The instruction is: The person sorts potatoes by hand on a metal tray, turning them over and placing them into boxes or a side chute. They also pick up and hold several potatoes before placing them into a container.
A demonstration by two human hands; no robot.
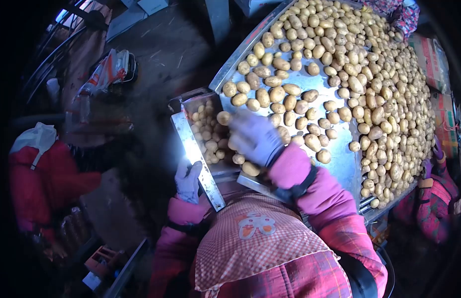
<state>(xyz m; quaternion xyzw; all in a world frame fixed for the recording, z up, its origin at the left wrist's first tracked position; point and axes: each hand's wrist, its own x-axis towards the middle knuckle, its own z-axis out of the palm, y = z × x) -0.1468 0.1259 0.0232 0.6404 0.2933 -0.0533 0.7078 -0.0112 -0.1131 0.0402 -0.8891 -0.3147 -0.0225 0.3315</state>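
Reaching over potatoes on bare metal

From the head view, looks down on a tabletop (pixel 322 82) of smooth, shiny sheet metal with a raised rim, heaped along the far and right sides with potatoes (pixel 356 84): round to oval, tan-skinned, some marked with dark smudges. Thins out to scattered single ones toward the left corner. Meets there a metal-walled bin (pixel 225 169), filled partly with more potatoes and bordered on its outer side by a straight, scuffed, brightly lit metal strip (pixel 197 161).

Reaches with the right hand (pixel 253 136), gloved in lilac, between bin and tabletop, blurred and close to a potato; cannot tell whether grasping or released. Sets the left hand (pixel 188 179), likewise gloved, against the strip's outer side; cannot tell whether clenched around it.

Hides part of the bin's near side behind the right forearm (pixel 310 181). Shows below a checked cloth apron (pixel 260 248) with a pale, orange-patched motif.

Takes in at the right another person's purple-gloved hands (pixel 427 169) beside the heap, a flowered sleeve (pixel 405 21) at top right, and printed cartons (pixel 429 59). Shows at left, well apart, red cloth (pixel 57 169) and crinkled plastic bags (pixel 109 69).
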